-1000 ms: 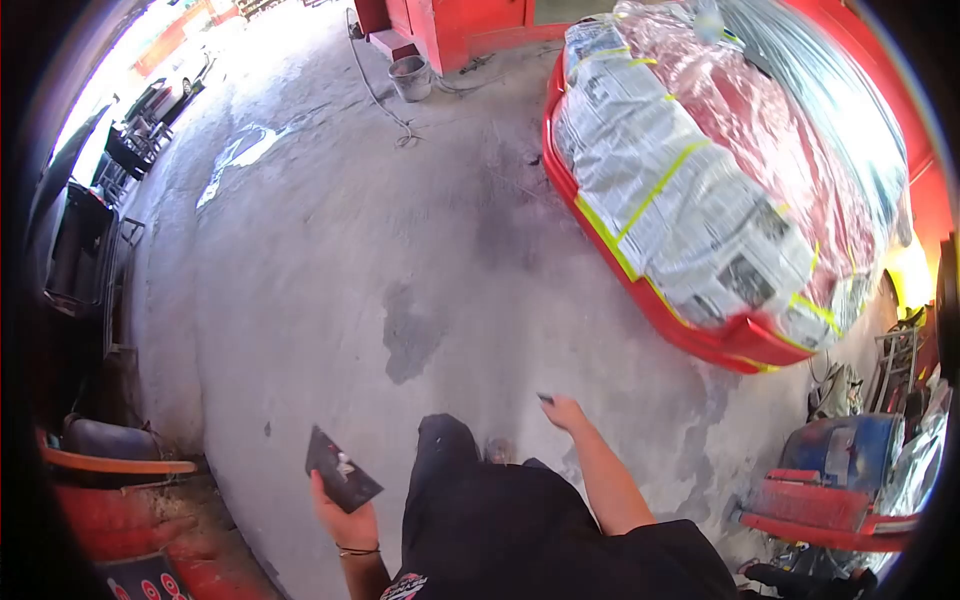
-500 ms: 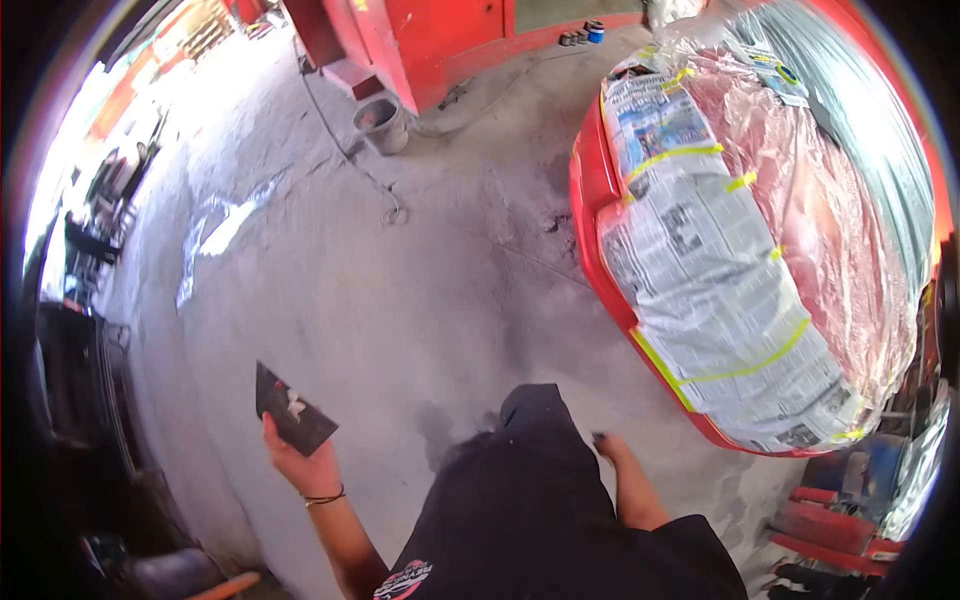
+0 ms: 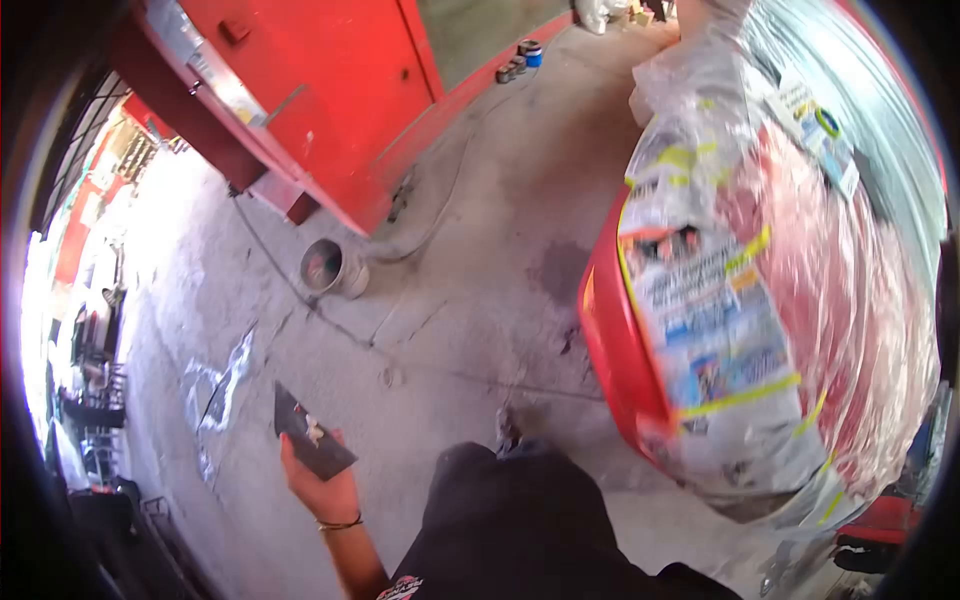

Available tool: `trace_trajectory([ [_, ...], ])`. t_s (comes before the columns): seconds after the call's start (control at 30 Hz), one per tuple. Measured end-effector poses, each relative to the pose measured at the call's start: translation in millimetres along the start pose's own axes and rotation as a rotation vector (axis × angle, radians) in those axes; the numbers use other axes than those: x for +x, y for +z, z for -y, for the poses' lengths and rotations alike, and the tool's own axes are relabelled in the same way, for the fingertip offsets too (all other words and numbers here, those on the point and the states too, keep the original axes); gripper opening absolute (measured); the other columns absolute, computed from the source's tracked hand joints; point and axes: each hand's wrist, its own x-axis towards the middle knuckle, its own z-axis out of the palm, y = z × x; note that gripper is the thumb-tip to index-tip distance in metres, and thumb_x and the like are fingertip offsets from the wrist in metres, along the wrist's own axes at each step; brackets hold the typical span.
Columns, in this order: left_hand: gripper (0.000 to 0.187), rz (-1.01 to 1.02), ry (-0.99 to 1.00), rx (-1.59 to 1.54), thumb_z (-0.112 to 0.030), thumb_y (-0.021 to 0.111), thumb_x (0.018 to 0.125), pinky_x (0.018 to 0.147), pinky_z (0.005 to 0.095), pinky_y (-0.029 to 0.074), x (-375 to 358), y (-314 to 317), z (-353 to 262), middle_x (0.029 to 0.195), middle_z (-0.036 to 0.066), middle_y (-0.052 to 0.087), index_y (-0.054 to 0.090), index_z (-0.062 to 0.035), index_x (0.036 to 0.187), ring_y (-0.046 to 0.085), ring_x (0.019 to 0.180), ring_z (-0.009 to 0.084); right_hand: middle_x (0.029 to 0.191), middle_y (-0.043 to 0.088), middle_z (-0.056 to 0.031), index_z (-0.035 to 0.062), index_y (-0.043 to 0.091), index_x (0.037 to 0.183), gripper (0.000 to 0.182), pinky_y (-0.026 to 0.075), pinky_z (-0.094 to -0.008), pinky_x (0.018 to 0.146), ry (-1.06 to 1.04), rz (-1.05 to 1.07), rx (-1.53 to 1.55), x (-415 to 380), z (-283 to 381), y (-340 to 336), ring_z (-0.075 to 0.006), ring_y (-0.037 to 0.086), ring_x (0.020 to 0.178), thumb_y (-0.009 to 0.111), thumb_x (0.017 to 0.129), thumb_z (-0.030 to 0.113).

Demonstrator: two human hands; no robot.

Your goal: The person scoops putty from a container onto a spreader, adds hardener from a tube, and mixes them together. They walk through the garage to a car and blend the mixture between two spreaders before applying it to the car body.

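Observation:
My left hand (image 3: 322, 492), wearing a dark bracelet, is closed on a thin dark flat board (image 3: 299, 424). The board is held tilted above the floor at the lower left, with a small pale smear on its top face. My right hand is out of view. To the right stands a red vehicle (image 3: 622, 335), its surface masked with newspaper (image 3: 715, 310), yellow-green tape (image 3: 740, 392) and clear plastic sheeting (image 3: 835, 310). A gap of floor lies between the board and the vehicle.
A grey bucket (image 3: 352, 277) stands ahead, near a red door (image 3: 330, 110). A dark cable (image 3: 272, 262) runs across the concrete floor (image 3: 480, 300). Small cans (image 3: 532, 55) sit by the far wall. Shiny scrap (image 3: 228, 385) lies at left. My foot (image 3: 508, 430) is stepping forward.
The view has moved forward, bringing the bucket and red door nearer. My left hand still carries the board, slightly lower in view. My right hand has dropped out of sight.

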Motion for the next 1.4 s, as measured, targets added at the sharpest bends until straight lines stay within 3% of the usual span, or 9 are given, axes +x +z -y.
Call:
trace_trajectory([
  [0.07, 0.033, 0.055, -0.058, -0.056, -0.033, 0.057, 0.108, 0.100, 0.0448, 0.050, 72, 21, 11, 0.123, 0.005, 0.068, 0.064, -0.0094, 0.130, 0.063, 0.110, 0.0201, 0.092, 0.065, -0.0107, 0.0031, 0.072, 0.109, 0.030, 0.053, -0.0430, 0.083, -0.167, -0.232, 0.044, 87, 151, -123, -0.0259, 0.066, 0.088, 0.063, 0.098, 0.029],
  [0.13, 0.035, -0.059, 0.219, 0.497, -0.034, 0.056, 0.107, 0.102, 0.0436, 0.050, 147, 33, 53, 0.125, 0.005, 0.068, 0.064, -0.0093, 0.131, 0.063, 0.112, 0.0203, 0.094, 0.066, -0.0114, 0.0034, 0.072, 0.110, 0.031, 0.052, -0.0436, 0.084, -0.303, -0.366, 0.148, 135, 291, -255, -0.0266, 0.066, 0.090, 0.062, 0.098, 0.031],
  [0.33, 0.037, -0.075, -0.093, 0.034, -0.032, 0.057, 0.106, 0.102, 0.0401, 0.051, 421, 181, 121, 0.132, 0.006, 0.067, 0.063, -0.0092, 0.135, 0.065, 0.119, 0.0215, 0.102, 0.067, -0.0136, 0.0043, 0.073, 0.113, 0.035, 0.052, -0.0455, 0.089, -0.495, -0.528, 0.311, 263, 530, -516, -0.0286, 0.067, 0.095, 0.061, 0.099, 0.034],
  [0.6, 0.044, 0.309, -0.323, -0.075, -0.008, 0.075, 0.091, 0.102, 0.0438, 0.053, 707, 605, 269, 0.123, 0.011, 0.066, 0.061, -0.0024, 0.133, 0.066, 0.113, 0.0276, 0.111, 0.070, -0.0164, 0.0054, 0.073, 0.117, 0.040, 0.051, -0.0480, 0.095, 0.136, -0.269, 0.357, 352, 462, -540, -0.0312, 0.068, 0.103, 0.059, 0.099, 0.039],
  [0.77, 0.028, 0.560, -0.624, 0.026, -0.032, 0.060, 0.104, 0.087, 0.0452, 0.056, 750, 879, 392, 0.111, 0.002, 0.071, 0.065, -0.0129, 0.124, 0.068, 0.098, 0.0201, 0.117, 0.071, -0.0182, 0.0061, 0.074, 0.120, 0.044, 0.050, -0.0496, 0.099, 0.425, -0.089, 0.590, 385, 472, -577, -0.0329, 0.069, 0.108, 0.058, 0.100, 0.041],
  [0.9, 0.034, 0.772, -0.701, 0.173, -0.035, 0.058, 0.105, 0.085, 0.0383, 0.055, 802, 990, 521, 0.113, 0.001, 0.072, 0.063, -0.0125, 0.130, 0.067, 0.095, 0.0157, 0.122, 0.072, -0.0196, 0.0066, 0.074, 0.122, 0.046, 0.049, -0.0509, 0.103, 0.440, -0.050, 0.713, 490, 534, -620, -0.0342, 0.069, 0.111, 0.057, 0.100, 0.044],
  [0.97, 0.034, 0.580, -0.741, 0.290, -0.035, 0.058, 0.105, 0.091, 0.0380, 0.052, 802, 1058, 554, 0.120, -0.004, 0.068, 0.063, -0.0145, 0.132, 0.063, 0.103, 0.0124, 0.125, 0.073, -0.0203, 0.0069, 0.074, 0.123, 0.048, 0.049, -0.0515, 0.104, 0.224, -0.139, 0.660, 584, 549, -674, -0.0349, 0.069, 0.113, 0.056, 0.100, 0.045],
  [1.13, 0.039, 0.685, -0.915, 0.451, -0.042, 0.061, 0.102, 0.087, 0.0371, 0.050, 936, 1125, 655, 0.122, -0.004, 0.069, 0.065, -0.0192, 0.134, 0.062, 0.106, 0.0140, 0.102, 0.072, -0.0309, -0.0003, 0.076, 0.102, 0.042, 0.055, -0.0571, 0.087, 0.245, -0.687, 0.444, 660, 649, -1126, -0.0497, 0.070, 0.097, 0.057, 0.092, 0.036],
  [1.4, 0.038, 0.504, -0.829, 0.261, -0.033, 0.053, 0.107, 0.106, 0.0429, 0.047, 1045, 1371, 773, 0.128, 0.001, 0.069, 0.063, -0.0112, 0.136, 0.063, 0.120, 0.0205, 0.123, 0.074, -0.0166, 0.0100, 0.068, 0.134, 0.041, 0.055, -0.0400, 0.098, -0.155, -0.999, 0.693, 769, 769, -1606, -0.0315, 0.071, 0.117, 0.066, 0.100, 0.034],
])
